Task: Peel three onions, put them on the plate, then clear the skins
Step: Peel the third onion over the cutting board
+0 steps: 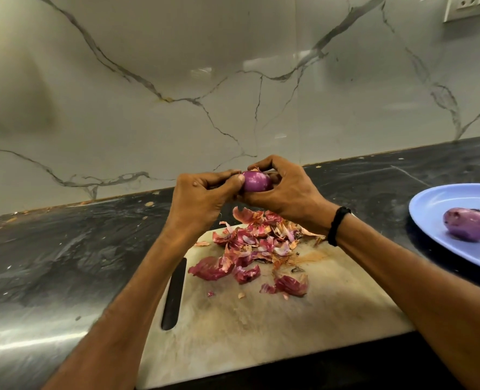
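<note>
Both my hands hold a purple onion [256, 181] in the air above the cutting board [275, 327]. My left hand [202, 201] pinches its left end with thumb and fingers. My right hand [286, 190] curls round it from the right and behind, fingertips on a bit of dry skin at its top. A heap of red and tan onion skins [258, 249] lies on the far half of the board. One peeled purple onion [469, 224] rests on the blue plate [430, 209] at the right edge.
The pale board has a dark handle slot [174, 294] on its left side. It lies on a dark stone counter [64, 263] under a marbled wall. A wall socket [466, 5] sits at the top right. Small skin scraps dot the counter's back edge.
</note>
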